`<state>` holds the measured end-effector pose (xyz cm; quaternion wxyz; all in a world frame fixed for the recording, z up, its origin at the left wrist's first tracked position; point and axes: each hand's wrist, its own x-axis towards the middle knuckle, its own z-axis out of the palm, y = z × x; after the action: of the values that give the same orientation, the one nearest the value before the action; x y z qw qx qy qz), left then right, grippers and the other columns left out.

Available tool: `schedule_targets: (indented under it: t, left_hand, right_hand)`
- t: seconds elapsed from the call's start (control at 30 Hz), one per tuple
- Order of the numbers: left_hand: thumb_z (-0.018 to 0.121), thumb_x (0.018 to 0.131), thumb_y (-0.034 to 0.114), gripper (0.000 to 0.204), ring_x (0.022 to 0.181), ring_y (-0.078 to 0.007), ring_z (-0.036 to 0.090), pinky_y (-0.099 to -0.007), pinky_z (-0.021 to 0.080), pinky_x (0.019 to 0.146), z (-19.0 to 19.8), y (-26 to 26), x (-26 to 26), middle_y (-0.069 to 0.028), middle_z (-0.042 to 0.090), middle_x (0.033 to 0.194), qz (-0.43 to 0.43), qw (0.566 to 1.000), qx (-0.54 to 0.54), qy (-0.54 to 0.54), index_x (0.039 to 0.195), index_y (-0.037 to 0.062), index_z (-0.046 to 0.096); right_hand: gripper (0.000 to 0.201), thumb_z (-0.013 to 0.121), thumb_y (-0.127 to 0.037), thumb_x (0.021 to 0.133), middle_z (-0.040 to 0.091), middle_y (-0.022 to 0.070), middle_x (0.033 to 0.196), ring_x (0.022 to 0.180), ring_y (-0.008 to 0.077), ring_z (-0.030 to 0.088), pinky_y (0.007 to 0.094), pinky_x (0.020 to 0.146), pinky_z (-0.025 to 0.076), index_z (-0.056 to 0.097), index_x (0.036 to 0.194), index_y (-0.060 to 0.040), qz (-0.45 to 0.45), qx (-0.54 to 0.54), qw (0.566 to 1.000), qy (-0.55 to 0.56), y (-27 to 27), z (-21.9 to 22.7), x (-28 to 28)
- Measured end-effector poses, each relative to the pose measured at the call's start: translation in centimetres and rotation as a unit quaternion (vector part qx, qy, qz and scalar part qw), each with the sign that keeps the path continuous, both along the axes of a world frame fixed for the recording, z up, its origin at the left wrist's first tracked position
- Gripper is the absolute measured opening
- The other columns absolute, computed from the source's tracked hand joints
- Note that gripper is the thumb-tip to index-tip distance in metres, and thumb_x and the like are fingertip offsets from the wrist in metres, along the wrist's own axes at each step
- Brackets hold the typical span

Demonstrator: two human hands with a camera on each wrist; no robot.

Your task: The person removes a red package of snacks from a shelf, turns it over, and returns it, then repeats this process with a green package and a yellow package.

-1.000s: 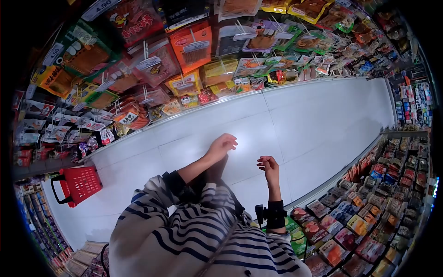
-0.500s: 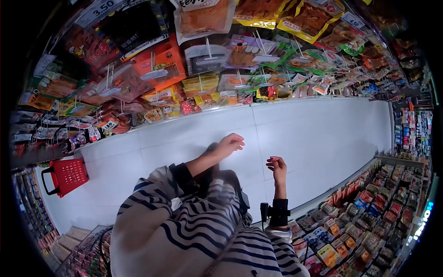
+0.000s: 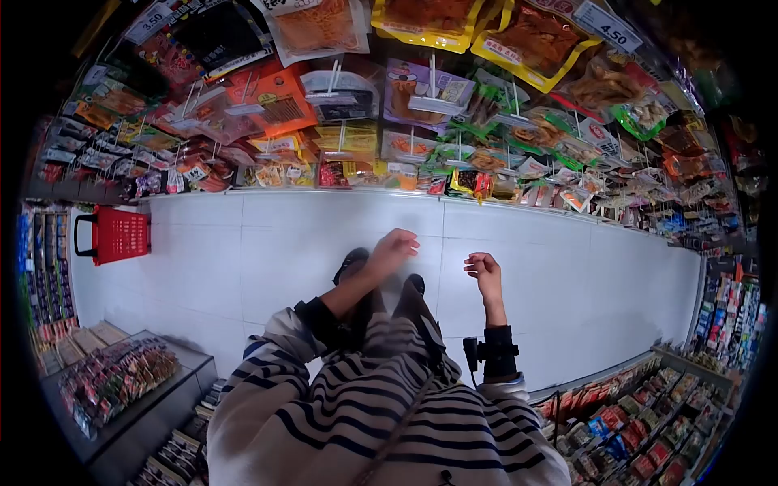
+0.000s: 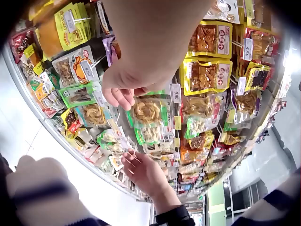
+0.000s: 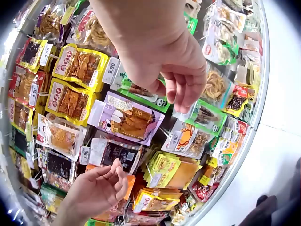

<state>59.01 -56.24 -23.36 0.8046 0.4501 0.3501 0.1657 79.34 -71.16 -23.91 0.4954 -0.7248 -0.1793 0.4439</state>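
Display rack [image 5: 265,70] hung with snack packets [image 5: 129,120], beside a pale tiled floor [image 3: 551,283] (red basket [image 3: 121,235] on it).

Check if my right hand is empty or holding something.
Empty: in the left wrist view, your right hand shows a bare palm and grips nothing.

Head view: left shoe [image 3: 352,259], 8 o'clock, part-hidden behind left forearm [image 3: 348,294]. Striped top [image 3: 381,437] cut off at 6. Packets [image 3: 640,433] at 4 o'clock too small to read. Left wrist view: top blurred at 8 o'clock. Right wrist view: left hand [image 5: 96,190], 7 o'clock, cut off near wrist; right forearm [image 5: 141,28] clipped at 12.
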Motion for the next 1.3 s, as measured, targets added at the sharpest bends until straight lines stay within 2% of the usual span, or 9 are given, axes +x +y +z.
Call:
schedule_targets:
  t: [0.17,0.3,0.5,0.67,0.87,0.97,1.17,1.27,1.3]
  left_hand:
    - [0.044,0.086,0.013,0.016,0.082,-0.0146,0.055,-0.0263,0.042,0.076,-0.9,-3.8,1.9,-0.0055,0.057,0.091,0.092,0.995,-0.006,0.041,0.098,0.0058,0.05]
    - [0.044,0.087,0.015,0.016,0.082,-0.0148,0.056,-0.026,0.042,0.075,-1.1,-6.2,2.4,-0.0054,0.057,0.09,0.149,0.987,-0.036,0.058,0.098,0.0055,0.051]
    - [0.045,0.087,0.018,0.017,0.082,-0.0143,0.055,-0.0268,0.043,0.075,-0.9,-8.9,1.5,-0.0052,0.057,0.089,0.215,0.974,-0.044,0.061,0.099,0.006,0.05]
    - [0.045,0.087,0.018,0.017,0.082,-0.0159,0.056,-0.0283,0.043,0.076,-3.2,-9.1,-0.7,-0.0058,0.057,0.089,0.239,0.964,-0.087,0.083,0.098,0.0065,0.05]
    - [0.044,0.086,0.014,0.015,0.082,-0.0162,0.056,-0.0286,0.043,0.076,-6.1,-7.5,-2.1,-0.0059,0.056,0.089,0.264,0.955,-0.115,0.077,0.097,0.0059,0.05]
    - [0.044,0.086,0.013,0.014,0.081,-0.0161,0.056,-0.0284,0.043,0.076,-8.6,-6.2,-3.1,-0.0061,0.056,0.09,0.288,0.946,-0.126,0.076,0.097,0.0057,0.05]
    - [0.044,0.086,0.013,0.015,0.08,-0.0158,0.056,-0.0283,0.043,0.077,-15.0,-3.8,-4.8,-0.0063,0.056,0.089,0.282,0.947,-0.116,0.098,0.097,0.0053,0.049]
    - [0.044,0.086,0.011,0.014,0.08,-0.0152,0.055,-0.0281,0.043,0.077,-18.9,-2.9,-4.3,-0.0061,0.055,0.088,0.281,0.947,-0.114,0.105,0.097,0.0051,0.049]
    - [0.043,0.086,0.011,0.014,0.08,-0.0151,0.055,-0.028,0.043,0.077,-20.1,-2.7,-3.8,-0.0061,0.055,0.088,0.277,0.948,-0.116,0.104,0.097,0.005,0.049]
  right_hand:
    - [0.015,0.041,-0.01,0.085,0.059,0.008,0.079,0.068,0.0142,0.057,0.0248,0.062,0.045,0.052,0.089,-0.0018,0.051,-0.001,0.999,0.018,-2.4,-1.8,3.5]
    - [0.014,0.042,-0.009,0.085,0.059,0.0074,0.076,0.064,0.0122,0.055,0.0235,0.06,0.045,0.053,0.086,-0.0007,0.091,-0.031,0.994,0.044,-3.3,-4.3,3.7]
    - [0.01,0.045,-0.008,0.084,0.058,0.0055,0.072,0.062,0.0109,0.055,0.0223,0.056,0.044,0.052,0.085,-0.0011,0.139,-0.035,0.984,0.102,-2.0,-8.2,0.8]
    - [0.01,0.044,-0.008,0.085,0.056,0.0052,0.073,0.065,0.011,0.054,0.0231,0.061,0.045,0.051,0.084,-0.0009,0.209,-0.045,0.974,0.073,0.9,-9.6,-2.2]
    - [0.012,0.048,-0.011,0.082,0.057,0.0066,0.069,0.062,0.0124,0.054,0.0234,0.058,0.043,0.053,0.084,0.0003,0.194,-0.041,0.977,0.074,3.1,-13.2,-4.6]
    - [0.009,0.045,-0.006,0.084,0.056,0.0064,0.074,0.065,0.0118,0.055,0.023,0.06,0.046,0.051,0.084,0.0003,0.235,-0.07,0.968,0.049,4.4,-15.2,-4.7]
    - [0.01,0.045,-0.006,0.083,0.057,0.0068,0.071,0.062,0.0116,0.055,0.0227,0.059,0.046,0.052,0.084,0.001,0.249,-0.083,0.965,-0.016,6.7,-20.9,-4.2]
    - [0.01,0.045,-0.006,0.083,0.057,0.0071,0.069,0.062,0.0116,0.055,0.023,0.058,0.045,0.052,0.084,0.0014,0.252,-0.129,0.958,-0.037,8.5,-24.4,-2.8]
    - [0.013,0.046,-0.01,0.082,0.059,0.0098,0.069,0.062,0.017,0.058,0.0257,0.058,0.046,0.053,0.085,-0.0001,0.243,-0.116,0.962,-0.037,8.7,-26.3,-2.1]
